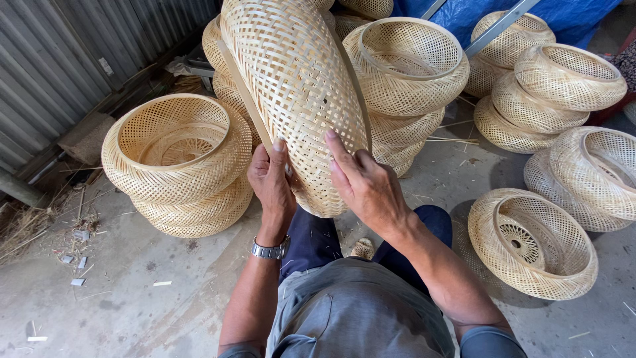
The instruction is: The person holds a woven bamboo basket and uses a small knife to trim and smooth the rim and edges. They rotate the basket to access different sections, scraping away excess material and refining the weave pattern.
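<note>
Grey shirt, navy trousers, steel wristwatch [270, 250]

Stack of 2 woven bamboo baskets [177, 162] at 9 o'clock, open rims up, on the concrete floor [132, 298]. Another stack [405, 79] at 12 o'clock. Cluster of baskets [550, 86] at 2 o'clock; single basket [532, 242] at 4 o'clock, tilted. Corrugated metal wall [59, 59] at 10 o'clock. Blue tarp [464, 16] at 1 o'clock. Bamboo scraps and straw [40, 232] litter the floor at 8 o'clock.
</note>
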